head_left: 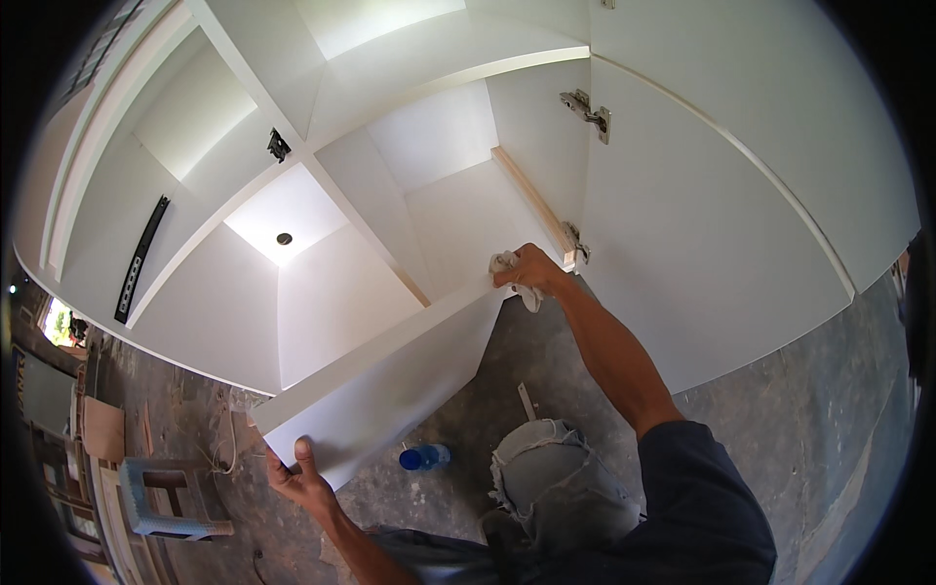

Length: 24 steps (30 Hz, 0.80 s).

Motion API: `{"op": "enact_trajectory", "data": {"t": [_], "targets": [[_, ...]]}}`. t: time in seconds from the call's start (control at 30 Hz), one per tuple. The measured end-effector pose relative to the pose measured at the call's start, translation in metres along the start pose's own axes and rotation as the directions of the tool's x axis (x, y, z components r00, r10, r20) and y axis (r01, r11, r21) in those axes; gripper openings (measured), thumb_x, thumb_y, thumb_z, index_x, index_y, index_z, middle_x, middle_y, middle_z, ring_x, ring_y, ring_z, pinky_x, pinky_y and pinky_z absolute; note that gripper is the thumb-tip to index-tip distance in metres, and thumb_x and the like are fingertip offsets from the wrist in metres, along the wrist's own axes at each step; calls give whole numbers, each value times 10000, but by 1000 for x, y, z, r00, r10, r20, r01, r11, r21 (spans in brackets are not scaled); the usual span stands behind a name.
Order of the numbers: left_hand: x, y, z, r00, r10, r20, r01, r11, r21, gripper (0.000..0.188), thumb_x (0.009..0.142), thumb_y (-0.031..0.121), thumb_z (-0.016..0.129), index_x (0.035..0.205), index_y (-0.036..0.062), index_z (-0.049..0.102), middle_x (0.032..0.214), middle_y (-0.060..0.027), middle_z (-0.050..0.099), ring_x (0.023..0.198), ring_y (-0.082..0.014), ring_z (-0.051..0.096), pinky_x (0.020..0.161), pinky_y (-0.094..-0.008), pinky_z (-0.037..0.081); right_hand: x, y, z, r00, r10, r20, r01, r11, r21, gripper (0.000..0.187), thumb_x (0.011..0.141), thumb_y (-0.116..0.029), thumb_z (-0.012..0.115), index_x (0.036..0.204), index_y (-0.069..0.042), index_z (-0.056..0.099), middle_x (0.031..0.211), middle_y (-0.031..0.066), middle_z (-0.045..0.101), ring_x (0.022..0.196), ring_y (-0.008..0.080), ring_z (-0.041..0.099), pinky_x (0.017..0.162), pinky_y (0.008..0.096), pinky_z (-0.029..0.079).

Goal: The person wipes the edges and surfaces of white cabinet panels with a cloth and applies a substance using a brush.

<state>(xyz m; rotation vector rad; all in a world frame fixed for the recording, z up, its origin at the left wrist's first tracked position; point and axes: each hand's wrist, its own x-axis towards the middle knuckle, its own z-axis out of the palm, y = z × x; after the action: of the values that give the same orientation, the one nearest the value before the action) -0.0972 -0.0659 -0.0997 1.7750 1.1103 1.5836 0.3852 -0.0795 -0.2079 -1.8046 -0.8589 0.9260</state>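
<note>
A white board [400, 385] slants across in front of the open cabinet. My left hand [304, 480] grips its near left corner, with the thumb on the face and the fingers curled around the edge. At the board's far right end, my right hand [536, 270] is closed around a crumpled whitish cloth [527, 295] and presses it against the top edge. Behind the board stands the white cabinet [453, 210] with several compartments. A wooden strip [531, 200] runs along its inner right side, by a metal hinge [577, 244].
An open white door [702, 224] spreads to the right, with another hinge [591, 115] higher up. A black drawer slide [143, 255] is fixed inside the cabinet's left part. On the concrete floor are a blue bottle [424, 457] and a blue-grey stool [175, 527].
</note>
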Motion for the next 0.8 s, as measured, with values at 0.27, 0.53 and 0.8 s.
{"op": "enact_trajectory", "data": {"t": [0.27, 0.53, 0.8], "targets": [[-1, -3, 0, 1000, 2, 8, -2, 1000, -23, 381, 924, 319, 790, 1077, -18, 699, 934, -55, 696, 840, -139, 633, 752, -298, 513, -1, 4, -4, 1000, 10, -8, -10, 1000, -11, 374, 627, -193, 901, 842, 69, 743, 755, 107, 698, 667, 185, 660, 618, 351, 535], [0, -2, 1, 1000, 1, 9, -1, 999, -46, 385, 924, 320, 791, 1083, -17, 698, 929, -50, 692, 816, -129, 637, 694, -288, 521, 7, 9, 0, 1000, -18, -24, 18, 1000, -17, 400, 614, -178, 910, 870, 75, 735, 770, 107, 700, 650, 185, 650, 599, 344, 530], [-2, -8, -1, 999, 28, -16, -29, 1000, -11, 421, 941, 333, 770, 1129, -35, 685, 929, -70, 692, 767, -127, 641, 625, -275, 519, 12, 4, 4, 1000, -7, -4, 7, 999, 34, 395, 625, -157, 891, 894, 78, 723, 789, 109, 696, 652, 180, 655, 579, 330, 533]]}}
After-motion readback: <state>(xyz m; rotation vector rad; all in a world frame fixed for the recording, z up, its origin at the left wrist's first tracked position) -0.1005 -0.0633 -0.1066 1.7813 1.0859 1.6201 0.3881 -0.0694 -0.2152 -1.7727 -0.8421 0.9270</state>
